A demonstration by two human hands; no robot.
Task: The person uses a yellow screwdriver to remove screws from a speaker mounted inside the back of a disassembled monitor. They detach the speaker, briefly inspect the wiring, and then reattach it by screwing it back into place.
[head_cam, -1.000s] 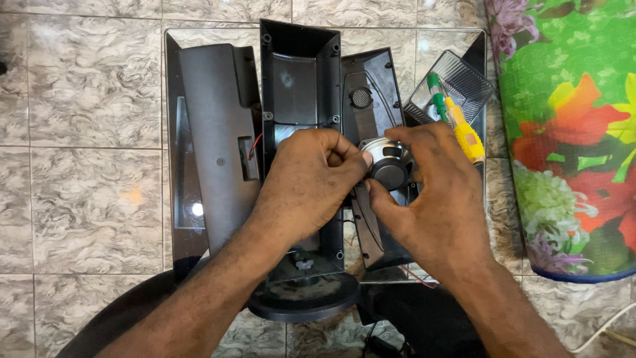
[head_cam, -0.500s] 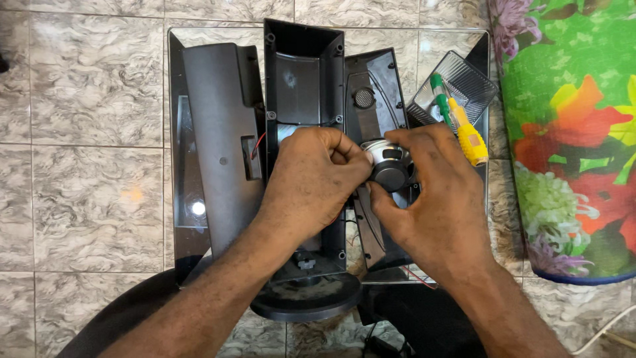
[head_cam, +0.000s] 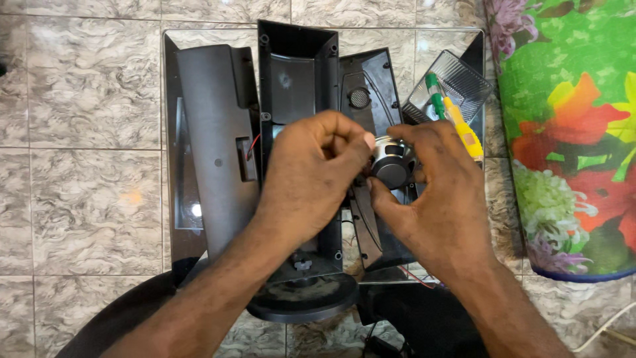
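A small round speaker driver [head_cam: 392,164] with a black magnet and silver rim is held over an opened black plastic housing [head_cam: 296,79]. My right hand [head_cam: 434,199] grips the driver from the right and below. My left hand [head_cam: 311,176] pinches at the driver's left edge with its fingertips. Both hands hover over the housing's middle shell. A separate black panel [head_cam: 215,139] with a red wire at its side lies to the left. Another black panel [head_cam: 366,86] with a round grille hole lies under the driver.
A glass sheet [head_cam: 199,36] on the marble tile floor [head_cam: 79,132] carries the parts. A clear plastic tray [head_cam: 457,83] with a green-and-yellow screwdriver [head_cam: 454,119] sits at the upper right. A flowered cloth [head_cam: 570,132] fills the right side. A round black base [head_cam: 301,301] lies near me.
The hands and the driver stay in nearly the same place. My left fingers have shifted slightly on the driver's left edge.
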